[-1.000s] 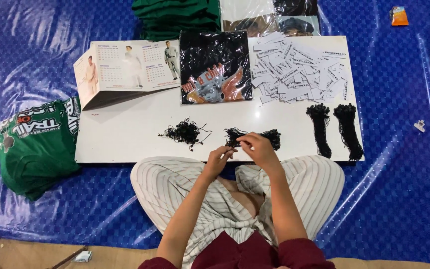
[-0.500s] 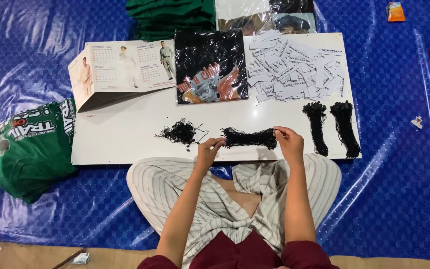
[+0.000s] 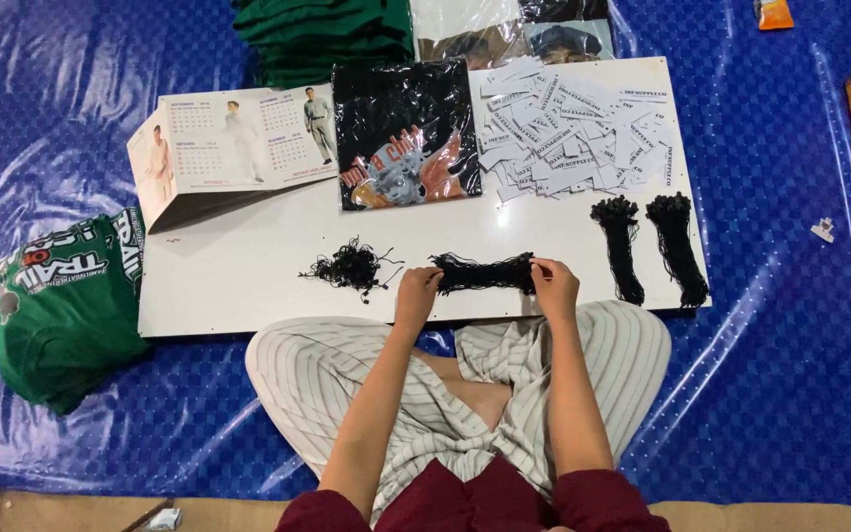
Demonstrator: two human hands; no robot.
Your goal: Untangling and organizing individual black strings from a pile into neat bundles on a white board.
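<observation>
Both hands pinch one bundle of black strings (image 3: 485,273), a limp, fibrous hank stretched level between them: the left hand (image 3: 416,294) closes on its frayed end at 9 o'clock, the right hand (image 3: 554,288) on the end at 3 o'clock. The bundle hangs taut just over the near edge of a flat white board (image 3: 248,286), smooth and matte, which rests across the person's lap in striped cloth.

At 9 o'clock from the left hand, near it on the board, lies a loose tangle of black strings (image 3: 349,266), wiry and curled. At 3 o'clock from the right hand two long tied string bundles (image 3: 647,246) lie side by side, each with a knotted tuft at the far end.

At 12 o'clock sits a glossy black printed shirt in a clear bag (image 3: 404,133), rectangular and shiny. At 1 o'clock a heap of small white paper tags (image 3: 573,133) spreads in overlapping slips. At 10 o'clock stands a folded card desk calendar (image 3: 229,148), tent-shaped. Off the board at 9 o'clock a bagged green shirt (image 3: 56,296) lies on the crinkled blue plastic tarp (image 3: 790,374); a stack of folded green shirts (image 3: 322,34) sits at 11 o'clock.
</observation>
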